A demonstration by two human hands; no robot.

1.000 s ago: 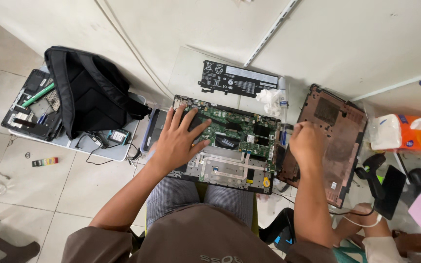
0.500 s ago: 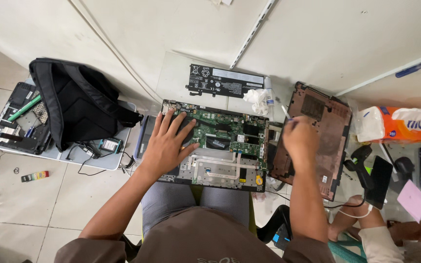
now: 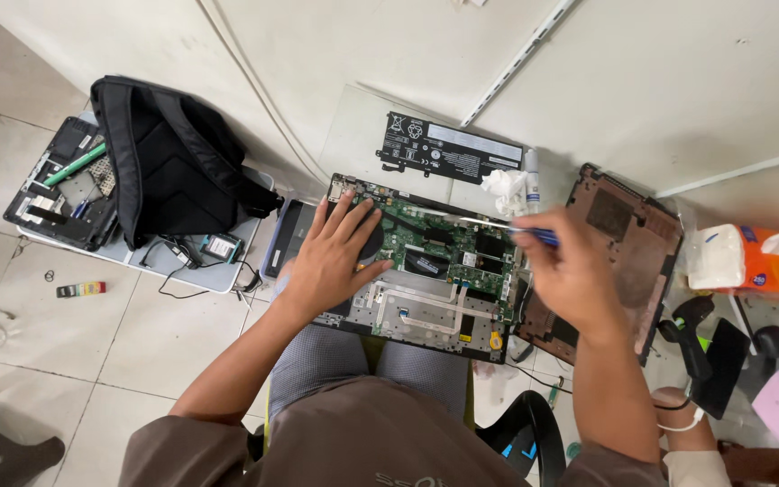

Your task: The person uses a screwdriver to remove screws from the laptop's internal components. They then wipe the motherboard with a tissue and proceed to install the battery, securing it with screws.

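An informal electronics repair spot, set up on a tiled floor [image 3: 65,352] against a pale wall. An opened laptop [image 3: 426,271] with its green circuit board exposed is laid across a seated person's lap. A detached battery [image 3: 453,153] and a removed bottom cover [image 3: 628,243] are placed beside it. A 2nd dismantled laptop [image 3: 56,189] is seen at the left, next to a black backpack [image 3: 169,167], with loose cables and small parts scattered nearby.

Green circuit board [image 3: 444,248] — black backpack [image 3: 169,162], black battery [image 3: 451,150].
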